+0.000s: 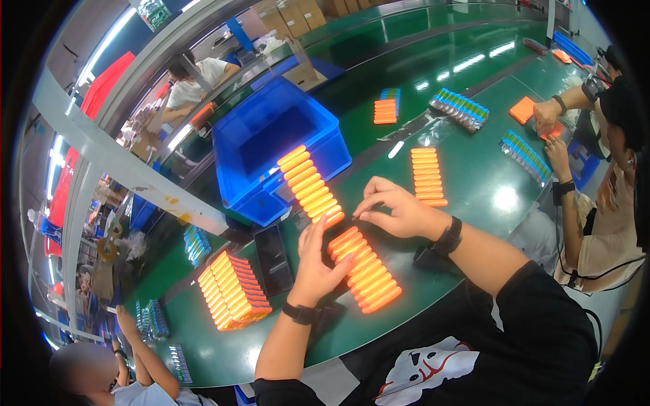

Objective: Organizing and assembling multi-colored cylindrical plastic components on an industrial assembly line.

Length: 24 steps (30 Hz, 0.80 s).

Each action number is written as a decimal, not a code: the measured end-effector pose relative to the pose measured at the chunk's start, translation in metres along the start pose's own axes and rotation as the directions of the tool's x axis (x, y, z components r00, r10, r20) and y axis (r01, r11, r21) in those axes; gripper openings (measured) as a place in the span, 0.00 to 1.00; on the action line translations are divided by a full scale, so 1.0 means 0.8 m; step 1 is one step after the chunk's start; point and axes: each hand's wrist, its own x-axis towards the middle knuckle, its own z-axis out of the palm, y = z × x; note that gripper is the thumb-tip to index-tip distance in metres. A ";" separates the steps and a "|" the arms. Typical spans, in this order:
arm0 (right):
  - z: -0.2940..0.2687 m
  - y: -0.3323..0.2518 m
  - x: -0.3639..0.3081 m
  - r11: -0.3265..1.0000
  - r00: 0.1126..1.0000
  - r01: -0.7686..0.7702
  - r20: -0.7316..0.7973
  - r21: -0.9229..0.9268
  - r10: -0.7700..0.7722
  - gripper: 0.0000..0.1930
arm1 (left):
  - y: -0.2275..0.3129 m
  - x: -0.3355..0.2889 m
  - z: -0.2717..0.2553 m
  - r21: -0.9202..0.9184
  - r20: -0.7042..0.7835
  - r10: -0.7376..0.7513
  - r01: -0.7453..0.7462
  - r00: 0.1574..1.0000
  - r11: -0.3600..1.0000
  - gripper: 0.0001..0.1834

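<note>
A row of orange cylinders (310, 184), battery-like, slants up in front of the blue bin. Its near end is in the fingers of my left hand (316, 267), whose thumb rests along a second row of orange cylinders (365, 271). That second row lies on the green table just right of the hand. My right hand (403, 211) hovers above the gap by the two rows, thumb and fingertips pinched together; anything between them is too small to make out. Right beyond this hand lies another orange row (426, 177).
The blue bin (284, 203) stands ahead. Left are a stacked block of orange cylinders (233, 291) and a dark flat phone-like slab (273, 259). Blue-green packs (460, 108) and a short orange row (385, 111) lie farther off. Co-workers' hands (547, 118) work at right; another person sits lower left.
</note>
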 end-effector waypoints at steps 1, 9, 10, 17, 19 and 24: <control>0.001 -0.002 -0.001 0.996 0.998 -0.027 -0.047 0.085 0.031 0.06 | 0.003 -0.001 -0.004 0.063 0.009 0.011 -0.011 1.000 0.998 0.46; 0.005 -0.017 -0.008 0.711 0.932 -0.332 0.334 0.620 0.143 0.09 | 0.030 -0.012 -0.010 -0.063 0.134 0.246 -0.239 0.960 0.969 0.46; -0.001 -0.021 -0.008 0.711 0.931 -0.331 0.335 0.621 0.141 0.09 | 0.028 -0.012 -0.008 -0.061 0.134 0.245 -0.239 0.960 0.969 0.46; -0.016 -0.028 -0.010 0.667 0.395 -0.662 0.915 0.342 -0.077 0.09 | -0.006 -0.004 0.001 -0.234 0.047 -0.073 0.082 0.996 0.969 0.42; -0.010 -0.026 -0.013 0.664 0.401 -0.662 0.913 0.346 -0.076 0.09 | -0.008 -0.003 0.005 -0.178 0.075 -0.083 0.095 0.994 0.979 0.42; -0.012 -0.024 -0.009 0.715 0.361 -0.651 0.933 0.256 -0.005 0.09 | -0.014 -0.003 0.010 -0.119 0.141 -0.200 0.217 0.970 0.969 0.43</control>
